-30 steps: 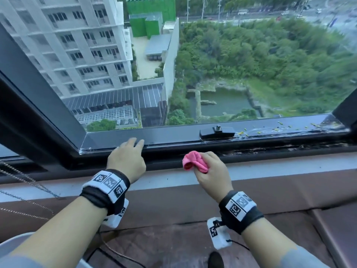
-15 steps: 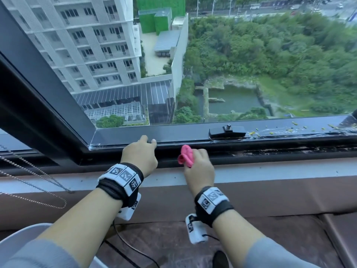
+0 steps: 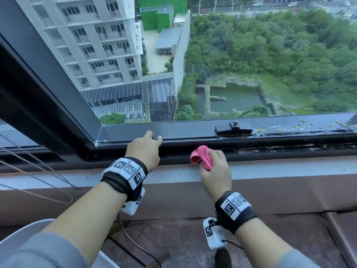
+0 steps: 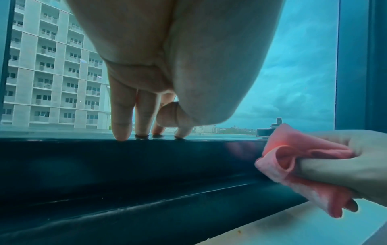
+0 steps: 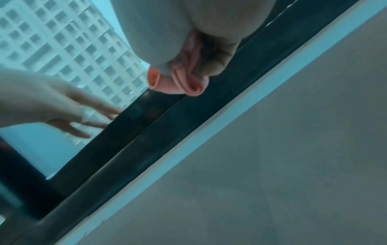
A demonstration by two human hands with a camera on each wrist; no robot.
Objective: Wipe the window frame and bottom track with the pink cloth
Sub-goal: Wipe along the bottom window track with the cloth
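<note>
My right hand (image 3: 210, 161) grips the bunched pink cloth (image 3: 201, 156) against the dark bottom track (image 3: 270, 147), left of the latch. In the left wrist view the cloth (image 4: 293, 165) touches the black window frame (image 4: 146, 165), and the right hand (image 4: 335, 165) is curled round it. The right wrist view shows the cloth (image 5: 182, 79) folded in my right hand (image 5: 199, 66), at the frame rail (image 5: 146, 132). My left hand (image 3: 154, 138) rests its straight fingertips (image 4: 121, 132) on top of the frame's bottom rail (image 3: 193, 130), near the left corner.
A black latch (image 3: 233, 129) sits on the rail right of the cloth, with yellowish crumbs (image 3: 299, 126) beyond it. A bead chain (image 3: 38, 171) hangs at the left. Below the track run a pale strip (image 3: 270, 169) and a brown sill (image 3: 173, 190). A cable (image 3: 131, 240) lies near me.
My right hand slid the cloth left along the track, away from the latch, then a little back to the right. My left hand stayed on the rail.
</note>
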